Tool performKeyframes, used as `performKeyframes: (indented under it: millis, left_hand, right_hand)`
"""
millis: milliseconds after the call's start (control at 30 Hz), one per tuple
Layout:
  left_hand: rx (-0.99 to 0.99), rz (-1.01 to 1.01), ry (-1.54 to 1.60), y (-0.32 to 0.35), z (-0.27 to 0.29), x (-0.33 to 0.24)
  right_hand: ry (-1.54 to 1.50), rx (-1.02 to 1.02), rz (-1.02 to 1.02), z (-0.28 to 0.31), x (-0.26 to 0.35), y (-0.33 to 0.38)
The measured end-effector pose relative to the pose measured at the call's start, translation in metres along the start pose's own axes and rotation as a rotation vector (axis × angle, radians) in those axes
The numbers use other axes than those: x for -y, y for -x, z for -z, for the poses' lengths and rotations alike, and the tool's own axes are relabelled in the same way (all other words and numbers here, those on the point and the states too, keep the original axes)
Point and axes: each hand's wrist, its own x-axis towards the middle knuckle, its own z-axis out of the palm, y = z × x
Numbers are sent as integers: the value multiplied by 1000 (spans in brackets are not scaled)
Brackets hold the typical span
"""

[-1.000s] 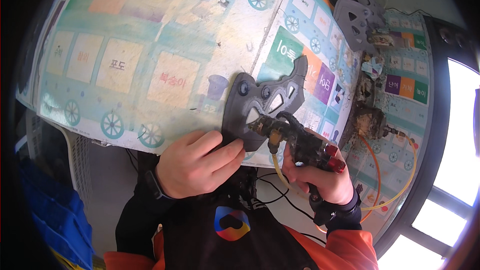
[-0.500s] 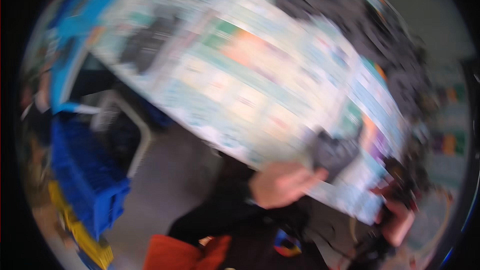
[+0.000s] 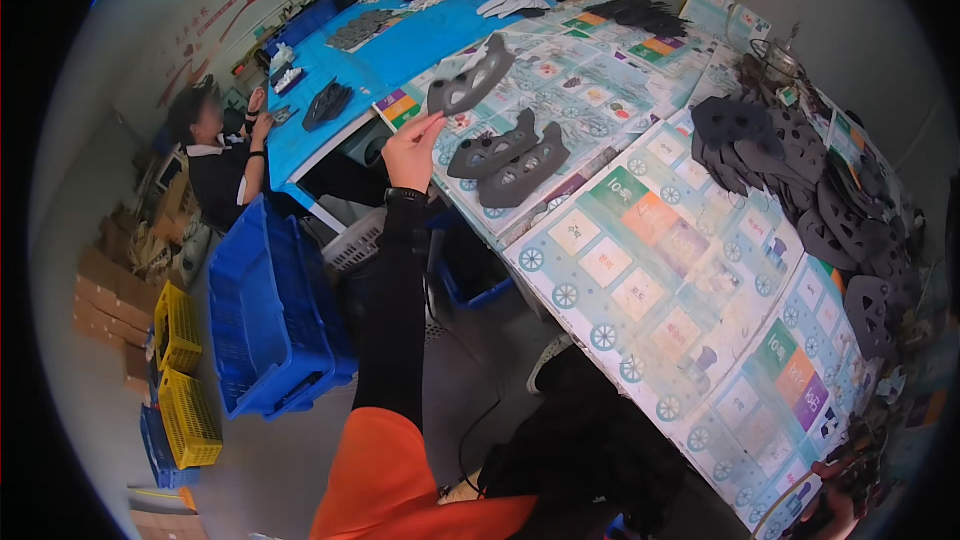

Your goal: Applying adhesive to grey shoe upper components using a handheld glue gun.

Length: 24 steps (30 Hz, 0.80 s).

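Note:
My left hand (image 3: 412,152), stretched out over the table, pinches the near end of a curved dark grey foam-like pad with oval holes (image 3: 470,83). The pad is raised at a slant above the printed sheets. Just below it, two similar grey pads (image 3: 495,152) lie side by side on the sheets. My right hand (image 3: 838,518) is at the lower right rim, partly cut off. Its fingers are closed around a dark reddish object that is too dim and cropped to name.
Printed sheets (image 3: 640,280) cover my table. A heap of grey pads (image 3: 790,175) lies along its right side. Blue crates (image 3: 270,310) and yellow crates (image 3: 188,420) stand on the left floor. A co-worker (image 3: 215,155) sits at the blue table (image 3: 370,65); others work beyond.
The view has swung left and sharpened. My left hand has gone from the table's near edge, beside a grey pad, to the far left, with a pad in its fingers.

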Motion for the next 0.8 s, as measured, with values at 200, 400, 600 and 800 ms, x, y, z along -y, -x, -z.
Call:
performKeyframes:
  millis: [200,400,600,800]
  left_hand:
    - [49,130,-161,30,-13,113]
    - [180,213,-200,42,6,116]
    - [190,54,75,25,-26,-70]
    - [986,-214,160,82,-245,-282]
  right_hand:
    - [-129,-39,-176,-2,-1,10]
    - [-90,24,-137,-7,4,13]
    - [-323,155,-311,-14,19,13]
    - [-396,100,-348,-17,36,18]
